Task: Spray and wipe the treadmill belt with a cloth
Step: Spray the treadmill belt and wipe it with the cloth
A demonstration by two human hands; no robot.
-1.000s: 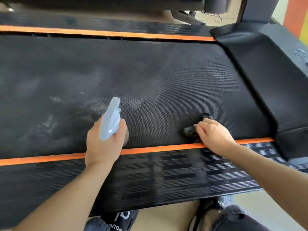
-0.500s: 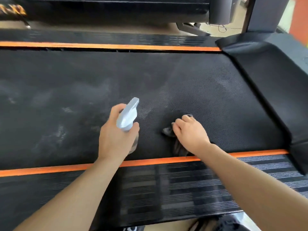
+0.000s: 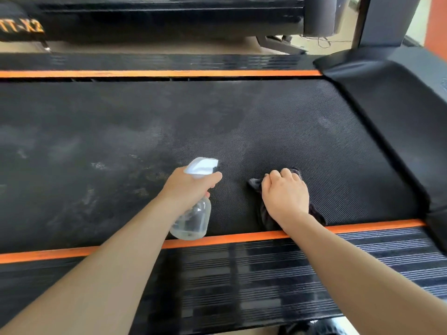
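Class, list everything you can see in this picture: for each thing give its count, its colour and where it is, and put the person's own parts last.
Textured rubber treadmill belt: one, black with pale dusty smears on its left part, across the middle.
Orange edge stripes: two, one along the far side of the belt, one along the near side.
Ribbed side rail: one, black, nearest the camera.
Motor cover: one, black, at the right end.
Clear plastic spray bottle with white trigger head: one, near the belt's near edge, gripped by the left hand.
Dark crumpled cloth: one, on the belt under the right hand.
Left hand: one, holding the bottle.
Right hand: one, pressing the cloth.
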